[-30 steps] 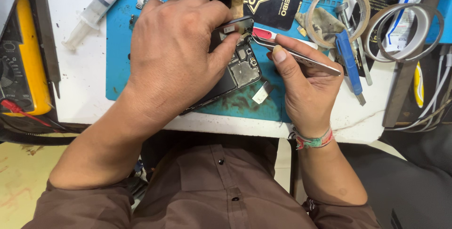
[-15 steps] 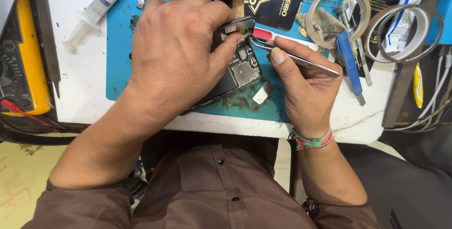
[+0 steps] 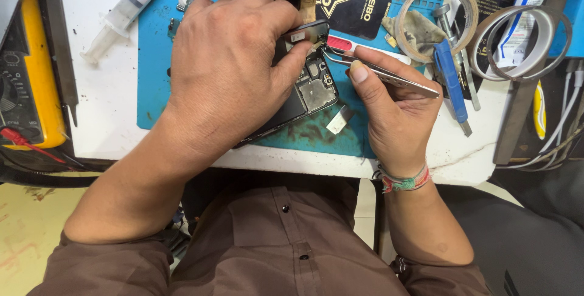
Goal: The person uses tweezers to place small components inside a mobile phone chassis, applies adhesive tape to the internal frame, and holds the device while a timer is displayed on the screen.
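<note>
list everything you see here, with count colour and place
opened phone: 1, dark, on the mat under both hands
tweezers: 1, silver, tips at the phone's top corner
mat: 1, blue, on the white table
syringe: 1, clear, upper left
meter: 1, yellow, far left
tape rolls: 2, pale, upper right
screwdriver: 1, blue, right of the tweezers
left hand: grips the phone
right hand: pinches the tweezers

A white, scuffed surface [image 3: 109, 107] carries a blue rubber work mat [image 3: 155, 46]. Beside the mat lie a clear plastic syringe [image 3: 125, 13] and a yellow multimeter [image 3: 27, 83] to the left, two rolls of tape [image 3: 520, 43] and a blue-handled screwdriver [image 3: 450, 77] to the right.
</note>
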